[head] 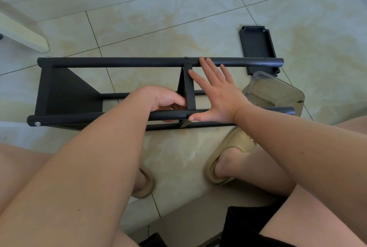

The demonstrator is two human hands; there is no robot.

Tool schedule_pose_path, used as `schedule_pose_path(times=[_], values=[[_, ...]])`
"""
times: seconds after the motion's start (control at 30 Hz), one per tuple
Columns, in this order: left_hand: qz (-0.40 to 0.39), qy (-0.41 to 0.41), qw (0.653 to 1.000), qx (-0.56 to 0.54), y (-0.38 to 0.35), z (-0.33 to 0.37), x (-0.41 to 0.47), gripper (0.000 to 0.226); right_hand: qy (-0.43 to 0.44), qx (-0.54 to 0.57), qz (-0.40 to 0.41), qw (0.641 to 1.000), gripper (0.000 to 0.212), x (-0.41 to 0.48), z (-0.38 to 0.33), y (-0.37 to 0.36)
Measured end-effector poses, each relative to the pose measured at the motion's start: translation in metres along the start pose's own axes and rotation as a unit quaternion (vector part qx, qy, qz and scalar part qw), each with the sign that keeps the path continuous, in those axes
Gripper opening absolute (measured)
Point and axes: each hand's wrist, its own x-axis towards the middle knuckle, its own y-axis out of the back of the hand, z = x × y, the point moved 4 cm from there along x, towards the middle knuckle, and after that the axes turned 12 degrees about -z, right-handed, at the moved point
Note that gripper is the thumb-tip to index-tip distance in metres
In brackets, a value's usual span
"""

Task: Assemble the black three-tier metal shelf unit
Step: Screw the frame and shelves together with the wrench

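My left hand (166,99) fits through the wide gap left of the middle shelf (189,91); to my right, a clear box (278,91) and loose panel (257,44) crowd the floor (317,38).

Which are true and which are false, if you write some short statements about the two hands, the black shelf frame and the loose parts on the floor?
1. The right hand lies open, fingers straight, across the frame. True.
2. The frame stands upright. False: it lies on its side on the tiled floor.
3. A loose black panel lies beyond the frame. True.
4. The clear container sits at the frame's left end. False: at its right end.
5. The left hand is flat. False: its fingers curl at the middle panel.
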Motion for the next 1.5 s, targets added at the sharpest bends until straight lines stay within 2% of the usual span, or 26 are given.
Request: schedule_pose_path(times=[0.1, 0.33, 0.53, 0.8, 1.0, 1.13, 1.3, 1.5], values=[[-0.001, -0.020, 1.000, 0.008, 0.0004, 0.0010, 0.0010, 0.015, 0.001, 0.002, 0.003, 1.000, 0.121, -0.0001, -0.0001, 0.0003], [-0.016, -0.064, 0.997, -0.051, 0.0002, 0.0022, 0.0008, 0.026, -0.001, -0.003, 0.001, 1.000, 0.121, -0.0002, -0.0001, 0.0006], [-0.002, -0.004, 1.000, -0.008, 0.0004, 0.0003, 0.0023, 0.014, 0.000, -0.003, 0.000, 1.000, 0.121, -0.0005, 0.0001, 0.0008], [-0.008, -0.043, 0.999, -0.031, -0.0008, 0.0024, -0.0006, 0.017, -0.002, -0.005, -0.006, 1.000, 0.121, -0.0004, 0.0000, 0.0013], [-0.009, -0.016, 1.000, -0.001, -0.0009, 0.0015, 0.0000, 0.017, 0.001, -0.001, 0.001, 1.000, 0.121, -0.0005, -0.0001, 0.0009], [-0.006, -0.027, 1.000, 0.002, -0.0014, 0.0024, -0.0004, 0.018, 0.001, 0.001, 0.000, 1.000, 0.121, -0.0005, -0.0003, 0.0010], [-0.014, -0.063, 0.997, -0.043, 0.0013, 0.0017, 0.0014, 0.022, -0.002, -0.002, -0.007, 1.000, 0.121, -0.0002, 0.0000, 0.0014], [0.021, -0.012, 1.000, 0.013, 0.0019, 0.0006, 0.0013, 0.020, 0.001, -0.001, -0.002, 1.000, 0.121, -0.0006, -0.0002, 0.0013]])
